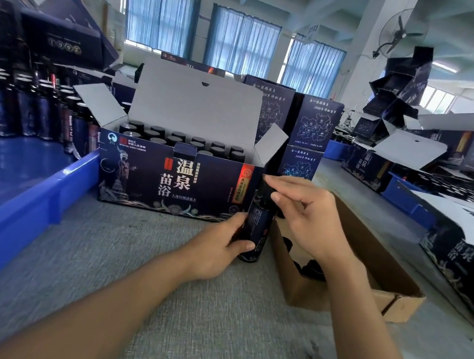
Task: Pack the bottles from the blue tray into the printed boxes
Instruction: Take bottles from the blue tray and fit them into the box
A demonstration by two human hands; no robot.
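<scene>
Head view: left hand (221,246) grips the dark bottle (257,220) low, right hand (312,215) pinches its cap. Bottle upright, just right of open printed box (169,183). Probably tightening the cap; next, lift it into a free slot.

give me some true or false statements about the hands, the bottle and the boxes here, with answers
1. The left hand grips the dark bottle by its body. True.
2. The right hand rests flat on the table. False: its fingers pinch the bottle's top.
3. The printed box already holds bottles. True.
4. The printed box's lid is closed. False: it stands open.
5. The blue tray lies right of the printed box. False: it lies left.
</scene>
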